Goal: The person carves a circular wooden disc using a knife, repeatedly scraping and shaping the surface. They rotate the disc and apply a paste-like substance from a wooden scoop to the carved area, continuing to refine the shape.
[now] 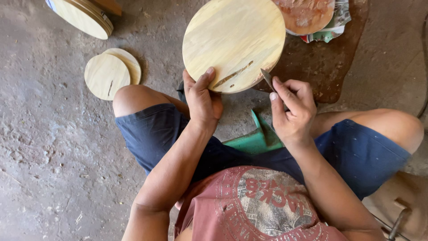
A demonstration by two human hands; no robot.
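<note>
My left hand [203,100] grips the near edge of a round pale wooden disc [232,40], thumb on top, holding it tilted up over my knees. A long dark crack runs across the disc near its lower edge. My right hand [292,109] holds a small metal blade [267,78] whose tip points at the disc's lower right rim, close to the crack.
Two smaller wooden discs [111,73] lie overlapped on the concrete floor at left. A stack of discs [84,15] sits at the top left. A disc smeared with reddish paste [307,13] lies on paper at top right. A green stool [258,138] is under me.
</note>
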